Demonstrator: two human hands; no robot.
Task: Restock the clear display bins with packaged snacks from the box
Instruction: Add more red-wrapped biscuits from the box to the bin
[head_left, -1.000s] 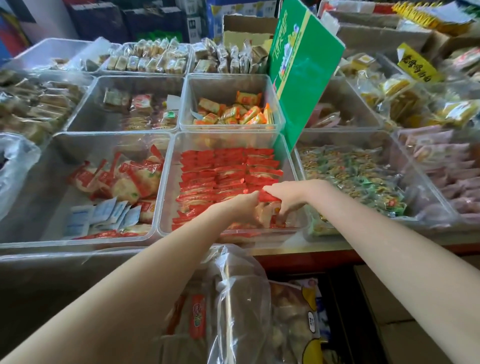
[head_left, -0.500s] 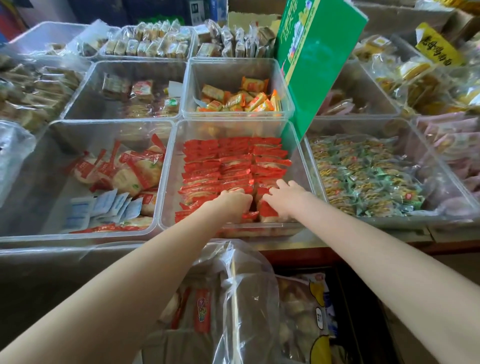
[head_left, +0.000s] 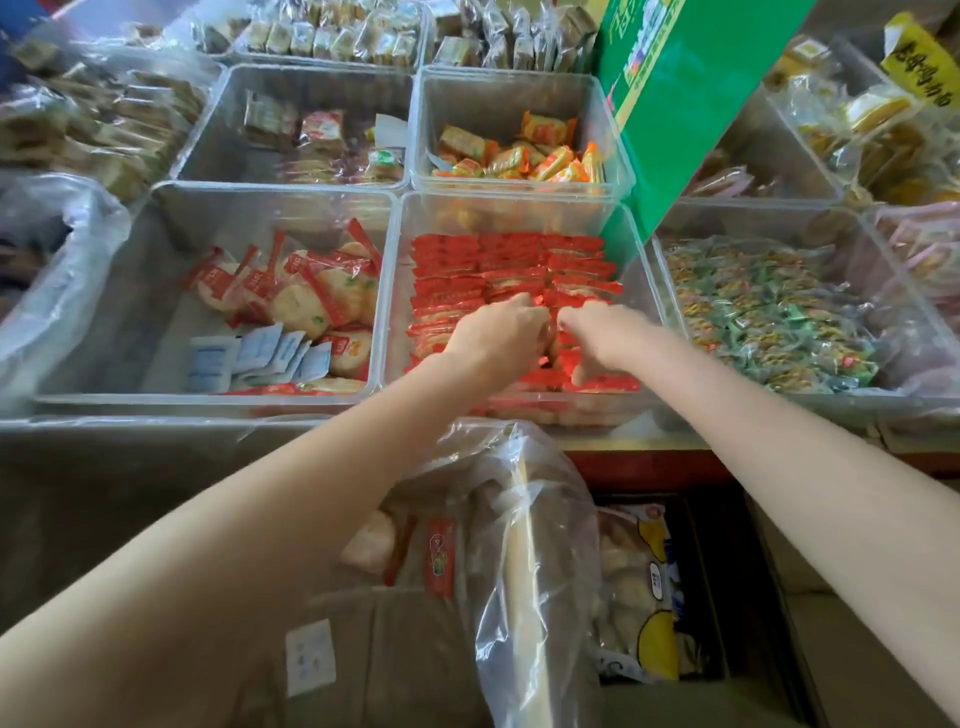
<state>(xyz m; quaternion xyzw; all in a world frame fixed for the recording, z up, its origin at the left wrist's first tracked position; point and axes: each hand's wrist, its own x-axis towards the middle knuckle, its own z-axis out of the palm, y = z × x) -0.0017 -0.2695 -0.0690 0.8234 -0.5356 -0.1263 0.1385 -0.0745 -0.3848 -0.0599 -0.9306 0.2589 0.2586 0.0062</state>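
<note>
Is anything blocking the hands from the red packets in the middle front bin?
Nothing visible does. The left hand and right hand are already inside the open-topped bin, resting on the red packets. The green sign leans over its far right corner only.

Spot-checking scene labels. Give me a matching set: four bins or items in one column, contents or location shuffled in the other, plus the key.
Column 1
1. Bin under both hands
2. Bin to its left
3. Bin behind it
4. Green sign

Column 2
A. Orange and yellow packets
B. Neat rows of red packets
C. Stands tilted between bins, right of centre
D. Round crackers in red-striped wrap plus pale blue sachets

Pairs: 1-B, 2-D, 3-A, 4-C

The left hand and right hand are both in the red packets.
</note>
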